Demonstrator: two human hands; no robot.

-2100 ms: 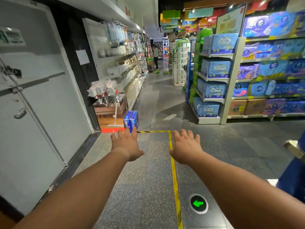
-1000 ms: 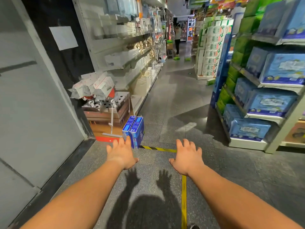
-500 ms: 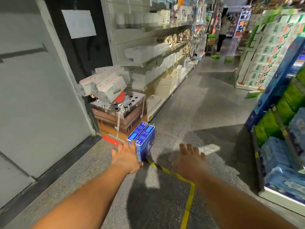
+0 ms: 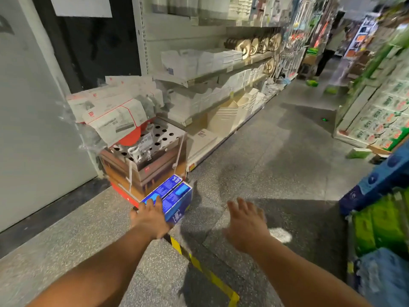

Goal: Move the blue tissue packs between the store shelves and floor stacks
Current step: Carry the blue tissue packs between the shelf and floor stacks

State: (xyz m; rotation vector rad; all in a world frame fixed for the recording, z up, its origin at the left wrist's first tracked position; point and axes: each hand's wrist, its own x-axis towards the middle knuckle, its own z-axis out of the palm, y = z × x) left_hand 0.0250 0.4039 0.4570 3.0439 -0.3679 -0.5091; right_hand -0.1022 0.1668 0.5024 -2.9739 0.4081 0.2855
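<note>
Kid: Fingers [image 4: 155, 201] of the left hand [image 4: 150, 218] are spread flat on top of the near end of the blue cardboard tissue packs [image 4: 171, 199]. Is it holding them?

Helper: I think not. The fingers lie straight, only touching. The right hand [image 4: 245, 220] is wide too, fingers apart, holding nothing, in the air near the packs on their right side.

Kid: So what step is this?

Helper: It looks like the reach, just before picking up. Next, I guess both hands must close in, one on each side, and squeeze so the two packs lift together.

Kid: Where are the packs?

Helper: On the grey speckled floor [image 4: 254, 156], right beside a brown cardboard display box with round holes in its top [image 4: 152, 160]. I cannot tell if they touch it. A yellow and black tape line [image 4: 199, 262] runs on the floor just in front of them.

Kid: What do they look like?

Helper: Two long, thin blue boxes side by side, with white edges and small print on top. The print is too blurry to read.
</note>
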